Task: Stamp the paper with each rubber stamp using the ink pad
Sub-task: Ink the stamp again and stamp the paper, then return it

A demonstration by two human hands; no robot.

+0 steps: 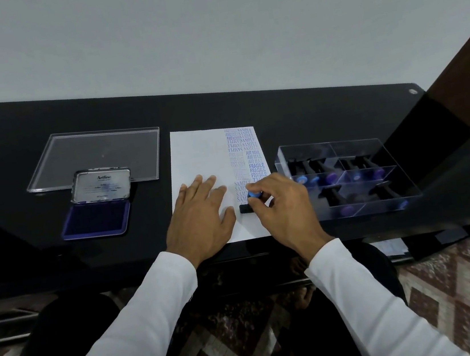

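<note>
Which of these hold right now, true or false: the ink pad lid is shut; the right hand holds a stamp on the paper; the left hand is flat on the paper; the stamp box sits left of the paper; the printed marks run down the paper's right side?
1. The ink pad has its lid shut. False: the lid stands open and the purple pad shows.
2. The right hand holds a stamp on the paper. True.
3. The left hand lies flat on the paper. True.
4. The stamp box sits left of the paper. False: it sits right of it.
5. Printed marks run down the paper's right side. True.
</note>
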